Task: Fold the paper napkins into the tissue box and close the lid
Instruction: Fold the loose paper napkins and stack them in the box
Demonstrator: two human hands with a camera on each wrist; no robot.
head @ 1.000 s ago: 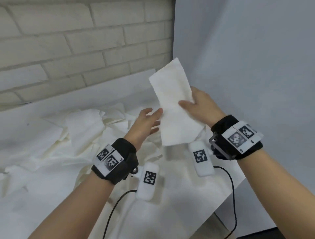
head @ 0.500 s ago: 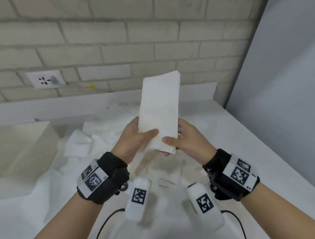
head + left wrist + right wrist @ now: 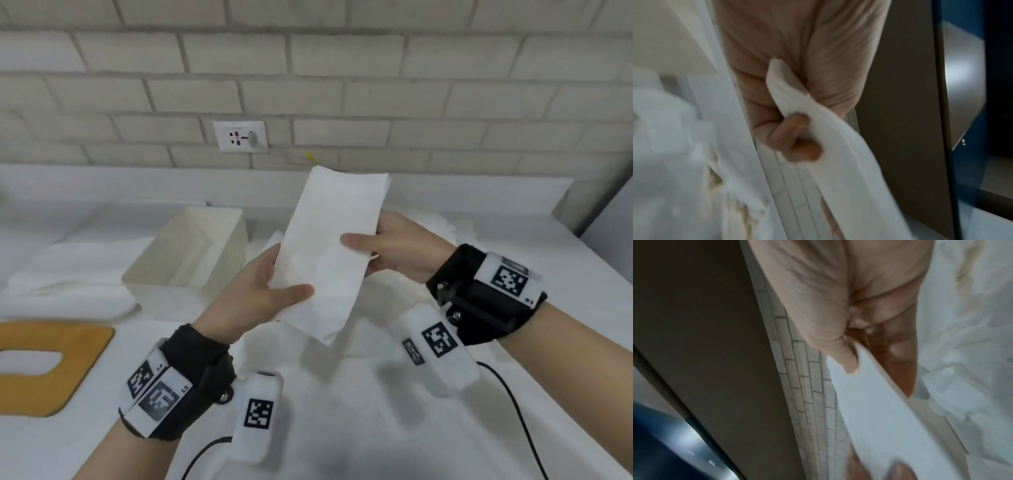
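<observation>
A folded white paper napkin, a long narrow rectangle, is held tilted in the air above the white-covered table, with the left hand pinching its lower left edge between thumb and fingers and the right hand gripping its right edge, thumb across the front. The open cream rectangular tissue box stands on the table to the left of the napkin, apart from both hands. Its flat orange-brown wooden lid with an oval slot lies at the left edge, near the box, and loose white napkins lie around the box.
</observation>
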